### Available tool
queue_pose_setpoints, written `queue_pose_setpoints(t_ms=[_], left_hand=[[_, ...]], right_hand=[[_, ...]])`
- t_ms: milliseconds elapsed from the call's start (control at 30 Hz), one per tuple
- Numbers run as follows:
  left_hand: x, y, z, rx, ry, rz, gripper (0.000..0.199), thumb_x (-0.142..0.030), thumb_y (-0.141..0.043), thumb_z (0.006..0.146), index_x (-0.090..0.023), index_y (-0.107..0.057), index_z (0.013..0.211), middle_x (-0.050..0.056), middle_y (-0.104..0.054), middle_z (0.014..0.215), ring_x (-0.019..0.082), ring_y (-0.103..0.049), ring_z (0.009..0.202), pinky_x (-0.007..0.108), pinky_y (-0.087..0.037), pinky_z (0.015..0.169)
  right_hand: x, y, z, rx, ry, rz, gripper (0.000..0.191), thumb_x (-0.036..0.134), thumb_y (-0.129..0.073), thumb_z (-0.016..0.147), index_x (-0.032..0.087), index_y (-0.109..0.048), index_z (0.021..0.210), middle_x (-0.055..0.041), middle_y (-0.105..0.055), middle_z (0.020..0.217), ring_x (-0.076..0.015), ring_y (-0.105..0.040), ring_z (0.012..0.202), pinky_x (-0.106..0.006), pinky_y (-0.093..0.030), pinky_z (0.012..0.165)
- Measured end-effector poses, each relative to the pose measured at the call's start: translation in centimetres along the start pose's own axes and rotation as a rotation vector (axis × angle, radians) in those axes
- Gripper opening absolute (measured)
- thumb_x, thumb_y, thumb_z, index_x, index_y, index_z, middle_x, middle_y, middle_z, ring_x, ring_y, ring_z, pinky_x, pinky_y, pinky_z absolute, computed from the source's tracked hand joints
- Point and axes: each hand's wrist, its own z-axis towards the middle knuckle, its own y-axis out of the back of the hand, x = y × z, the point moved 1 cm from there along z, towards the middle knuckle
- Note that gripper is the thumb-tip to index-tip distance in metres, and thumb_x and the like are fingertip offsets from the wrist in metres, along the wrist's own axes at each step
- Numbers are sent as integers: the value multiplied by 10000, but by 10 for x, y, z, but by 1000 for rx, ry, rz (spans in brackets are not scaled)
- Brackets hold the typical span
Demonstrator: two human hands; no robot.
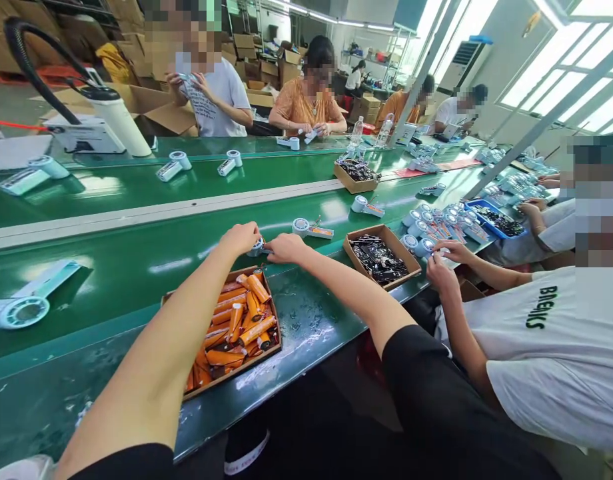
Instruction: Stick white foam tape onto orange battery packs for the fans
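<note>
My arms reach out over the green conveyor belt, and a light blue handheld fan (257,249) lies between my hands, mostly covered by them. My left hand (240,239) has its fingers curled down on the round head. At the handle side, my right hand (286,248) is closed on the fan with the fingers together. Below my left forearm stands a cardboard box (280,337) filled with orange-wrapped cylindrical batteries (235,321). Just beyond my right hand another fan (301,227) lies on the belt, an orange battery in its open handle.
A carton of black parts (379,259) stands to the right, beside a co-worker (531,353) and piled fans (446,220). Another fan (24,310) lies at left. Across the belt sit people (309,100), near a white cylinder with a black hose (119,120). A slanted metal post (519,143) crosses at right.
</note>
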Motion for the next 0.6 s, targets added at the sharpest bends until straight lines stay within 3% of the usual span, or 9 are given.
queue_pose_setpoints(t_ms=[100, 167, 267, 367, 467, 533, 600], left_hand=[[21, 3, -46, -77, -17, -54, 447, -457, -508, 986, -216, -619, 1345, 137, -749, 1273, 306, -721, 1133, 376, -555, 941], [56, 2, -101, -200, -26, -118, 465, -489, -485, 989, -230, -622, 1350, 106, -737, 1312, 304, -709, 1161, 399, -550, 990], [127, -11, -217, -391, 39, -159, 436, -536, -463, 991, -236, -722, 1171, 78, -765, 1246, 299, -709, 1161, 429, -549, 1045], [183, -40, -346, -429, 127, -69, 444, -551, -465, 997, -236, -761, 1097, 89, -772, 1243, 302, -671, 1254, 472, -501, 1155], [205, -80, -441, -329, 175, 5, 496, -538, -454, 1005, -216, -735, 1256, 112, -683, 1437, 322, -599, 1376, 519, -460, 1215], [206, -102, -475, -294, 216, 6, 517, -494, -411, 1034, -196, -681, 1359, 119, -589, 1551, 308, -557, 1434, 509, -464, 1220], [198, -112, -489, -320, 240, 9, 478, -443, -390, 1063, -184, -680, 1341, 130, -579, 1559, 287, -573, 1422, 484, -483, 1209]], right_hand=[[0, 10, 2, 25, -11, -39, 282, 418, -721, 992, 158, -741, 1097, -57, -762, 1087, -231, -724, 1067, -432, -582, 996], [0, 18, 1, 42, -2, -50, 314, 441, -682, 1018, 136, -726, 1075, -50, -748, 1120, -216, -720, 1053, -420, -593, 976], [4, 25, 0, 78, 36, -45, 233, 381, -709, 1003, 155, -738, 1051, -77, -754, 1158, -220, -713, 1093, -451, -573, 1013], [0, 20, 3, 88, 72, -21, 112, 220, -750, 928, 129, -810, 951, -161, -789, 1107, -271, -722, 1101, -384, -527, 1013], [-15, 7, 7, 40, 77, -1, 213, 204, -689, 931, 140, -833, 1075, -167, -798, 1135, -295, -723, 1099, -375, -516, 958], [-25, 2, 6, 14, 59, 14, 283, 250, -654, 947, 135, -825, 1140, -167, -807, 1108, -286, -740, 1024, -362, -529, 877], [-27, 3, -2, -95, 41, 5, 322, 308, -637, 953, 113, -825, 1128, -181, -809, 1041, -286, -743, 942, -375, -537, 826]])
